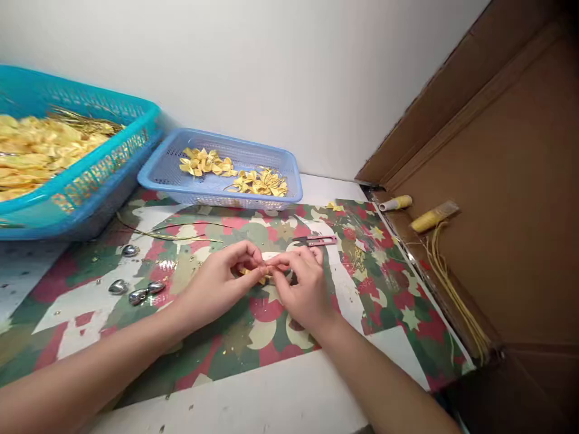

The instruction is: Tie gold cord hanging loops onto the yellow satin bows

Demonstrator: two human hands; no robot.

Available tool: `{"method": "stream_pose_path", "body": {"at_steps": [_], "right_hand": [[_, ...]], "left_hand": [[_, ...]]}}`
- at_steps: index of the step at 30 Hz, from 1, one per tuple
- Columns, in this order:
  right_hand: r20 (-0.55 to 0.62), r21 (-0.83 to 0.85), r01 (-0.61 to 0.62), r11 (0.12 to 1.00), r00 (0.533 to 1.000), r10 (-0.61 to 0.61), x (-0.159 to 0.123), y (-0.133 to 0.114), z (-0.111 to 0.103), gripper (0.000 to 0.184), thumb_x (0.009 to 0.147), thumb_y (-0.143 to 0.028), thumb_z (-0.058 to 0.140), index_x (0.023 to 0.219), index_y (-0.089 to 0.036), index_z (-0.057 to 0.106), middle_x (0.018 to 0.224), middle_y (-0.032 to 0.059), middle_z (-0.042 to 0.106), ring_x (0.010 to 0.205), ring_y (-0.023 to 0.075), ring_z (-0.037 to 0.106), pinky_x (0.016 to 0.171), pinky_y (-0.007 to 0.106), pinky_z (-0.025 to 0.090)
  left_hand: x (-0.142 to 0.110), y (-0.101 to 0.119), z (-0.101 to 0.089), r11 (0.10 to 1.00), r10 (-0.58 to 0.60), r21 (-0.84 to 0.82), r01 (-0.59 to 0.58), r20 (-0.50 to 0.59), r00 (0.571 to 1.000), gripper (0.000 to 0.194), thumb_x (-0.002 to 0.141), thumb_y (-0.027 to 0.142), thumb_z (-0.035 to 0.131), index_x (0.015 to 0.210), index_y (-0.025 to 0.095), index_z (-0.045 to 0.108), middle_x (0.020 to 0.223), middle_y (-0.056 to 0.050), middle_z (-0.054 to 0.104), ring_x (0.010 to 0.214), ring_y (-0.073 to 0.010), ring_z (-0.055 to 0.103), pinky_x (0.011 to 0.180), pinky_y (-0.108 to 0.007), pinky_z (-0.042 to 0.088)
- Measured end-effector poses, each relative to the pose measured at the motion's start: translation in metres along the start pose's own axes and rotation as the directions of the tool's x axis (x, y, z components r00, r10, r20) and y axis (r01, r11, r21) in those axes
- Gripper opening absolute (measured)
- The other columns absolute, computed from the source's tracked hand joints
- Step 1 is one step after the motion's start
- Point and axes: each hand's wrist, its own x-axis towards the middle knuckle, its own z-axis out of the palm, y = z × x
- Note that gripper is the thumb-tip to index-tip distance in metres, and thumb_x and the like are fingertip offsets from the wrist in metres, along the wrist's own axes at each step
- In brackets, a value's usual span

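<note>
My left hand (233,271) and my right hand (303,280) meet over the middle of the patterned table cover (271,331). Their fingertips pinch together at a small yellow ribbon piece (260,278), mostly hidden behind the fingers. Just beyond my right hand lies a pair of pink-handled thread snips (319,240). Left of my left hand several silvery heart-shaped pieces (137,296) rest on the cover. Gold cords (181,237) stretch across the table behind them.
A blue basket (217,196) with yellow ribbon pieces (262,182) stands against the wall. At far left, a teal basket (149,117) holds more yellow material (49,144). On the right are a cardboard panel (511,211), spools of yellow thread (398,202) and hanging yellow cords (452,295).
</note>
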Motion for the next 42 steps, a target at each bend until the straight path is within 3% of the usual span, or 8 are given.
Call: {"method": "stream_pose_path", "body": {"at_steps": [21,42], "right_hand": [[-0.026,-0.01,0.048,0.999,0.998,-0.048,0.0015,-0.0013,0.0,0.016,0.084,-0.008,0.059,0.088,-0.023,0.061,0.077,-0.0053,0.073,0.07,0.0139,0.062,0.081,0.034,0.036],[0.006,0.012,0.028,1.0,1.0,-0.028,0.0018,-0.0012,-0.0028,0.017,0.082,-0.01,0.063,0.091,-0.024,0.059,0.08,-0.0052,0.075,0.073,0.0146,0.066,0.086,0.035,0.035]], "left_hand": [[0.001,0.0013,0.0004,0.998,-0.008,-0.065,0.005,-0.043,0.999,0.02,0.083,0.038,0.065,0.083,0.021,0.056,0.069,0.002,0.065,0.065,-0.0142,0.062,0.058,-0.024,0.049],[0.0005,0.0011,0.0008,0.996,-0.033,-0.085,0.028,-0.061,0.998,0.027,0.081,0.045,0.069,0.083,0.021,0.056,0.074,0.0,0.069,0.066,-0.0161,0.066,0.058,-0.025,0.052]]}}
